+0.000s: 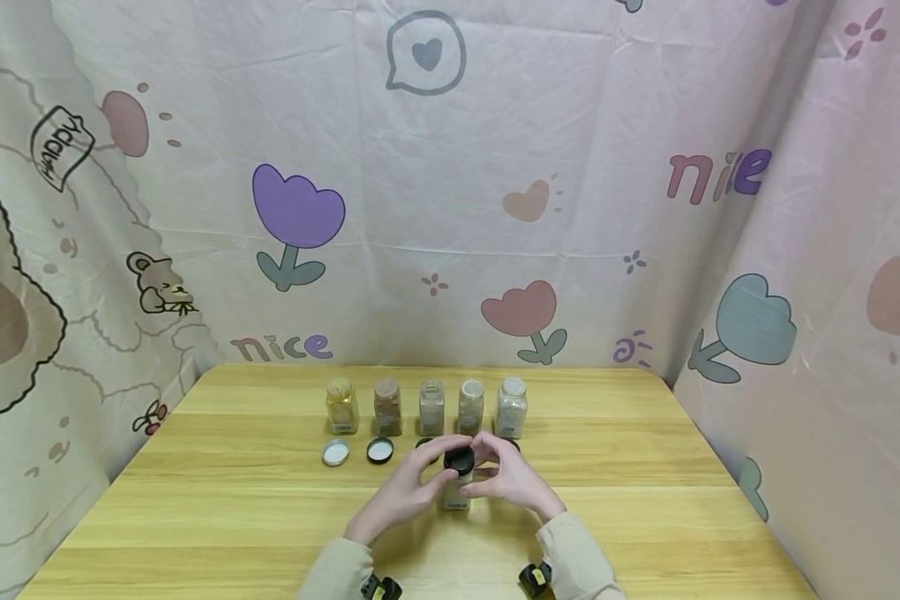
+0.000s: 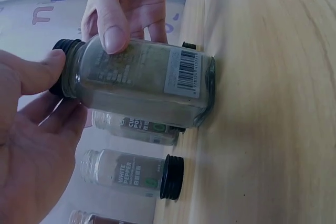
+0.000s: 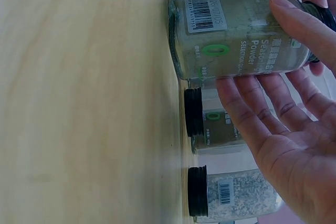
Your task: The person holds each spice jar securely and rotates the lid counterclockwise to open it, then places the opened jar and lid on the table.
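Observation:
A square glass seasoning powder jar [image 3: 236,35] with pale powder and a barcode label stands upright on the wooden table, near the middle of the head view. My left hand [image 1: 408,490] pinches its black lid [image 2: 64,66] between thumb and fingers. My right hand [image 1: 516,477] holds the jar's body, thumb on one side and fingers on the other. In the head view both hands cover parts of the jar. Whether the lid is screwed tight cannot be told.
Behind stands a row of lidless jars: a yellow powder jar [image 1: 342,408], a reddish-brown one [image 1: 387,408], a white pepper jar [image 2: 126,169], a cumin-coloured one [image 1: 470,410] and a white-grained one [image 1: 511,410]. Lids, including an upturned lid [image 1: 379,451], lie before them. A printed curtain [image 1: 420,167] hangs behind the table [image 1: 217,492].

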Motion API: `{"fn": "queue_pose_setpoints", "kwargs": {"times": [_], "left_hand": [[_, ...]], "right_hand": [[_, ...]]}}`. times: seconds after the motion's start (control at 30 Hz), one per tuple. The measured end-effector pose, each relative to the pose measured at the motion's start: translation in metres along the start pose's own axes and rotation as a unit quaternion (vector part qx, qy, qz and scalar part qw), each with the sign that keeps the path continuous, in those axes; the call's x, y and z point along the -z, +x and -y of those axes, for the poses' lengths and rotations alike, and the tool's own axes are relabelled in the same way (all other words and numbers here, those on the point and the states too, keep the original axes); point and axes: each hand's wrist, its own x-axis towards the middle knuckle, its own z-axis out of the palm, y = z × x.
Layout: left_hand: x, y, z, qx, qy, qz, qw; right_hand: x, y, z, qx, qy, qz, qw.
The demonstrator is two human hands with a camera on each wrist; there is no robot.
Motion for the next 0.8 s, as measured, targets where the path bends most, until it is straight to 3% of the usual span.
{"fn": "queue_pose_setpoints", "kwargs": {"times": [0.17,0.4,0.8], "left_hand": [[-0.005,0.003,-0.001,-0.007,0.015,-0.049,0.9986],[-0.013,0.004,-0.005,0.021,0.029,-0.097,0.9946],[-0.014,0.004,-0.005,0.015,0.021,-0.113,0.9933]], "right_hand": [[0.001,-0.001,0.000,-0.001,0.006,0.003,1.000],[0.001,-0.001,0.001,0.001,0.011,0.007,1.000],[0.002,-0.001,0.000,-0.008,0.013,0.012,1.000]]}}
